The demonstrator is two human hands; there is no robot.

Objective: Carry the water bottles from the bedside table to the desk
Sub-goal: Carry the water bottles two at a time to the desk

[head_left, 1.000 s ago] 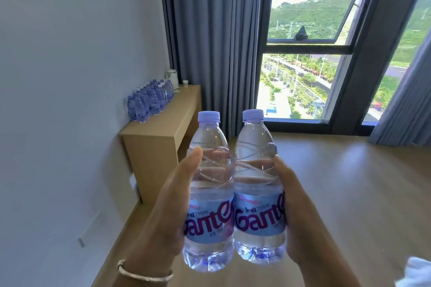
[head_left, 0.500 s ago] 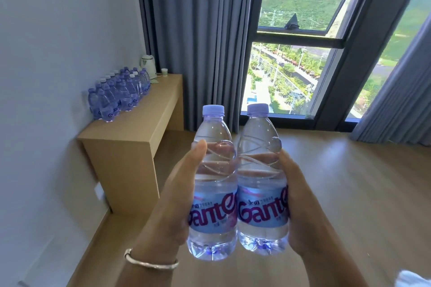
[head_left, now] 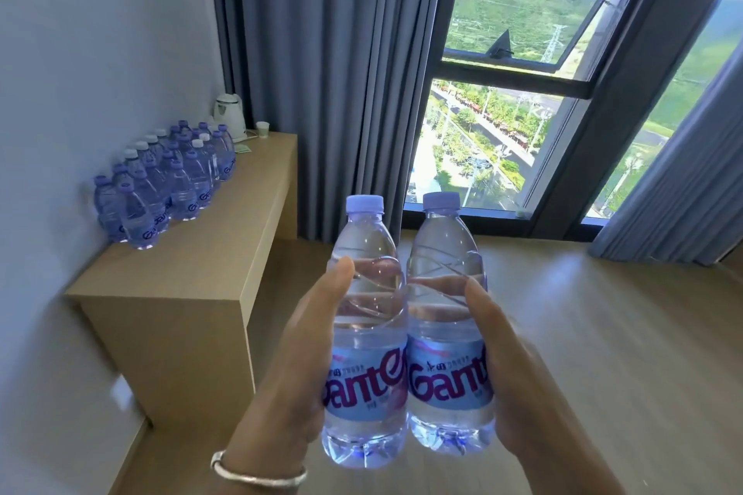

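Two clear plastic water bottles, lilac caps (head_left: 404,317), upright, touching, midair. Left hand (head_left: 305,366) clasps left bottle, right hand (head_left: 506,370) clasps right. Full, likely hefty; smooth plastic may slip, so mid-body grip at label suits. Light wooden desk (head_left: 225,253) near, ahead-left, stocked with matching bottle cluster (head_left: 169,181).

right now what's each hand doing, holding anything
Left hand: closed around the left water bottle, upright.
Right hand: closed around the right water bottle, upright, touching the other one.
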